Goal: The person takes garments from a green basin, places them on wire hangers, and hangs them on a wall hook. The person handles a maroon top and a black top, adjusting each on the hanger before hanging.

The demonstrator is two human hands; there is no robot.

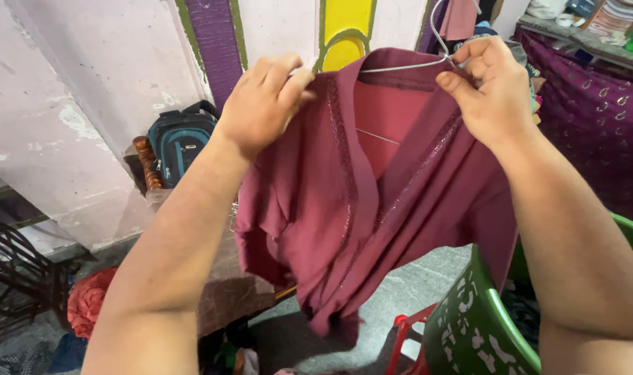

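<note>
A maroon garment (372, 187) hangs on a thin wire hanger (407, 66), held up in the air in front of a pale pink wall (87, 104). The cloth drapes down in loose folds, with a band of textured trim running along its open front edges. The left hand (261, 104) is closed on the garment's left shoulder, fingers curled over the fabric where it meets the hanger. The right hand (493, 87) pinches the right shoulder of the garment and the hanger wire together, just below the hanger's hook. Both bare forearms reach up from the bottom of the view.

Behind the garment, the wall carries a purple stripe (216, 42) and a yellow arched panel (344, 31). To the left, a teal and black backpack (181, 142) rests against the wall beside a carved wooden post (148, 163). Lower left, a red bundle of cloth (87, 302) lies on the floor. At lower right stands a green plastic chair (479, 323) with a cut-out pattern, next to a red frame (407, 333). A purple patterned cloth (601, 118) covers a surface at far right.
</note>
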